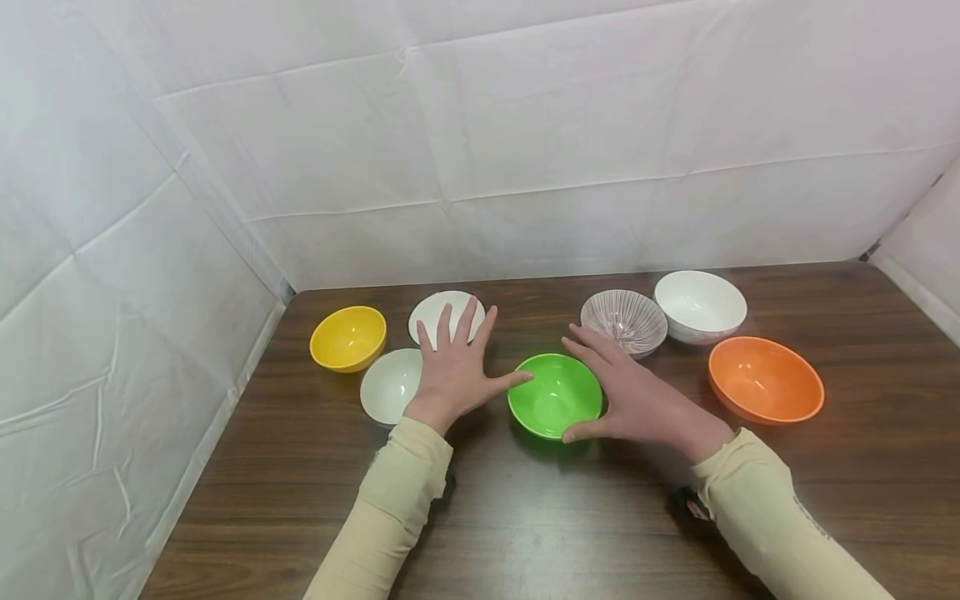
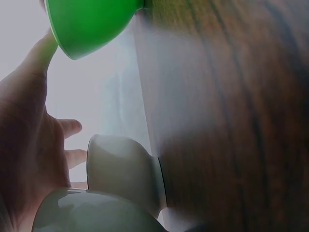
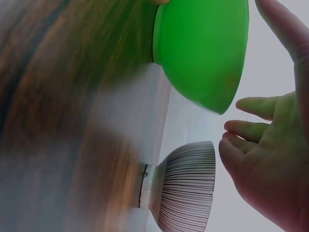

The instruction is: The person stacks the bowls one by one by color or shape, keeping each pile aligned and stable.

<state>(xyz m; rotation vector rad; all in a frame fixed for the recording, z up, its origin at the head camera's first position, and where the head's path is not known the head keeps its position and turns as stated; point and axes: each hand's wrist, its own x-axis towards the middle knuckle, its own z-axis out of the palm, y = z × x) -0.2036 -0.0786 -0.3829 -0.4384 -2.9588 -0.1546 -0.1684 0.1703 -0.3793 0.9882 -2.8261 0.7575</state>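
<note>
A glossy green bowl (image 1: pixel 555 407) stands upright at the middle of the table. My left hand (image 1: pixel 453 371) hovers to its left with fingers spread and the thumb reaching over the bowl's left rim; whether it touches cannot be told. My right hand (image 1: pixel 641 396) is at the bowl's right side, fingers loosely extended and thumb by the near rim. In the right wrist view, the fingers (image 3: pixel 258 107) look apart from the green bowl (image 3: pixel 203 48). Under and behind the left hand are two white bowls, the nearer bowl (image 1: pixel 386 387) and the farther bowl (image 1: pixel 427 310), both partly hidden.
A yellow bowl (image 1: pixel 348 337) stands at the far left. Beyond the right hand are a striped bowl (image 1: pixel 626 321) and a larger white bowl (image 1: pixel 701 304), with an orange bowl (image 1: pixel 765 379) to the right. White sheeting (image 1: pixel 465 167) borders the dark wooden table (image 1: pixel 540 533).
</note>
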